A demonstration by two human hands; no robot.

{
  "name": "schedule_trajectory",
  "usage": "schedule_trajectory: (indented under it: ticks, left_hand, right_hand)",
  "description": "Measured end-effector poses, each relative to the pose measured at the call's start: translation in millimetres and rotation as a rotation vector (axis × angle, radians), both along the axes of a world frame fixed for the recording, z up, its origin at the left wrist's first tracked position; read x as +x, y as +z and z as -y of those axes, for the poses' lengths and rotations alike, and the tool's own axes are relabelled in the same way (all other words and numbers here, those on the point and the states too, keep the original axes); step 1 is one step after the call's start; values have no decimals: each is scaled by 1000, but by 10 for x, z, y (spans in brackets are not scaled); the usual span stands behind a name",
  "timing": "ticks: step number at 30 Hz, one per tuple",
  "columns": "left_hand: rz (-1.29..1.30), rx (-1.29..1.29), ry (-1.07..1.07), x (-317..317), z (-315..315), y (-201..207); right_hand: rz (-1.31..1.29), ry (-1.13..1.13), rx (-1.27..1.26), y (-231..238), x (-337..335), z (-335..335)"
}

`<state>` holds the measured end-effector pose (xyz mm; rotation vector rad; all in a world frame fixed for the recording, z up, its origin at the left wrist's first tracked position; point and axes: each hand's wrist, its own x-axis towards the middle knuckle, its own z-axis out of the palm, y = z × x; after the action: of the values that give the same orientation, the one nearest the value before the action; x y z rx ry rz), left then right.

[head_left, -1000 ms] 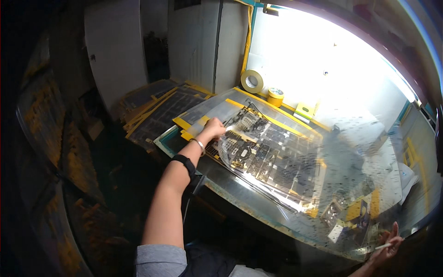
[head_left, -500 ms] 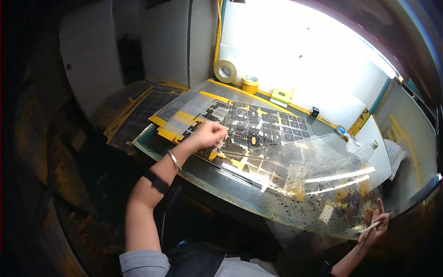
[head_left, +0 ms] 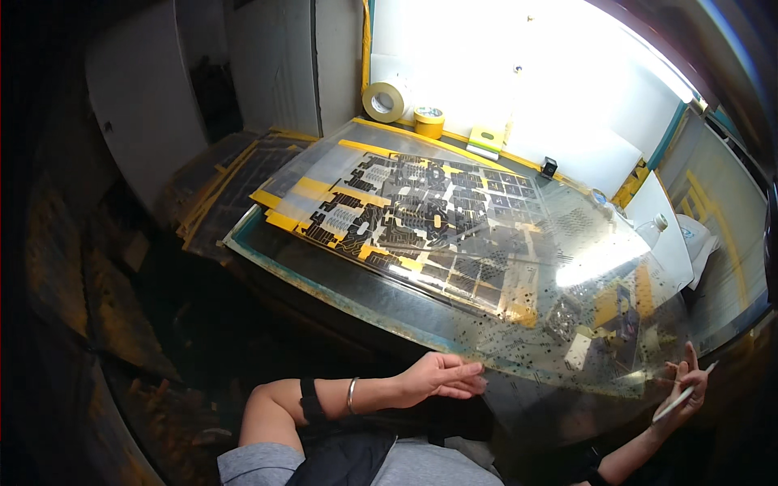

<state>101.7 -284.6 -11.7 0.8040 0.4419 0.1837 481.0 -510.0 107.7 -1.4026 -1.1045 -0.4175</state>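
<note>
A large clear film sheet [head_left: 596, 368] printed with small black marks curves over the right part of the table and hangs past its near edge. At the sheet's near left edge my left hand [head_left: 442, 378] has its fingers pressed together, seemingly pinching the film. My right hand [head_left: 686, 384], at the sheet's right side, holds a slim white pen-like tool [head_left: 682, 402] across the fingers; the index finger points up. Beneath the clear sheet, and uncovered to its left, lies a dark patterned film [head_left: 397, 206] edged with yellow tape.
Rolls of tape [head_left: 385, 100] and a yellow tub [head_left: 429, 121] stand along the back edge, near a yellow-green box [head_left: 486, 140]. A small black object [head_left: 549, 167] and a clear bottle [head_left: 652, 229] are farther right. Taped sheets [head_left: 235, 178] are stacked at left. Bright light glares off the film.
My left hand has moved from above the patterned film down and right to the clear sheet's near edge. My right hand has shifted slightly right and up, still with the white tool.
</note>
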Motion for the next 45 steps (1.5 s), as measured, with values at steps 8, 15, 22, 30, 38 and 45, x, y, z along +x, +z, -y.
schedule_trajectory:
  ticks: [8,15,22,30,38,45]
  left_hand:
    - [158,185,554,83,-167,377]
    - [268,757,725,45,-1297,1214]
    - [-489,1535,805,29,-2181,1562]
    - [-72,1962,91,43,-93,586]
    - [-161,2036,288,153,-33,102]
    - [-94,1967,329,228,11,54]
  right_hand:
    - [-149,-38,46,-71,-40,199]
    - [-439,42,90,-434,-372,-529]
    - [-870,383,-22,-834,-1427,-1381]
    - [-597,377,-401,-1156,-1833,-1598]
    - [-152,369,-364,-978,-1415,-1077]
    - [105,542,-355,-1045,-1571,-1099]
